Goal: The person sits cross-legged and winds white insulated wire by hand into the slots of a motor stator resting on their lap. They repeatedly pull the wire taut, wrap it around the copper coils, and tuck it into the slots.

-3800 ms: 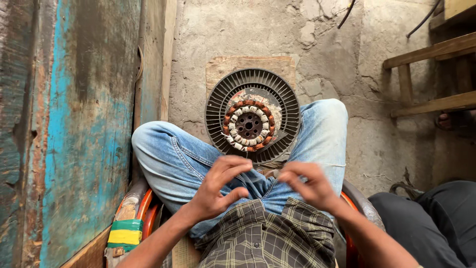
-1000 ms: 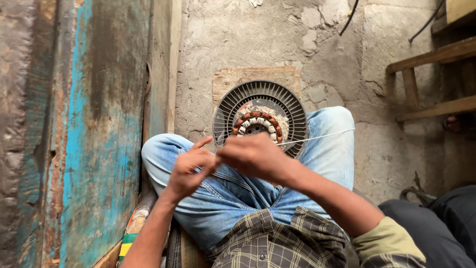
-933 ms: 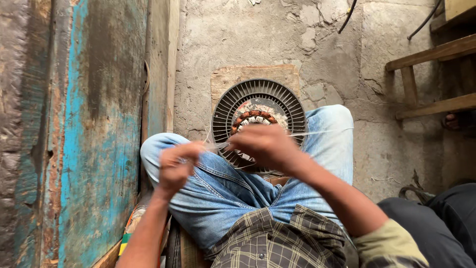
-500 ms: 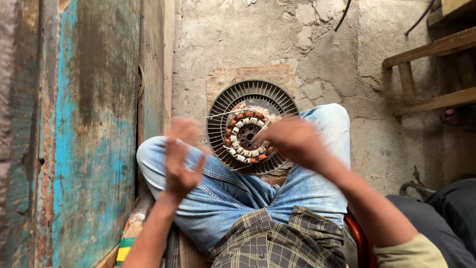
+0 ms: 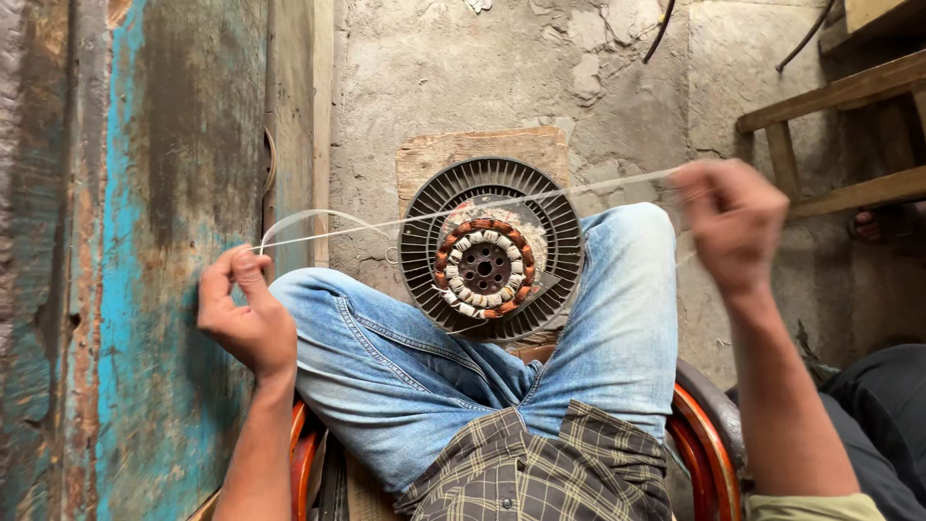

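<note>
At the left edge of the frame stands a worn door (image 5: 125, 241) with peeling blue paint. Just beside it, the left hand (image 5: 246, 314) pinches one end of a thin white string (image 5: 463, 212) between thumb and fingertips, the other fingers curled loosely. The string runs taut across the middle of the frame, above a round motor stator (image 5: 490, 253) with copper windings that rests between the person's jeans-clad knees (image 5: 617, 318). At the right, the blurred right hand (image 5: 735, 224) seems closed on the string's other end, though how tightly cannot be told. Even tension from both hands and a level line would likely suit this pull best. No container shows.
</note>
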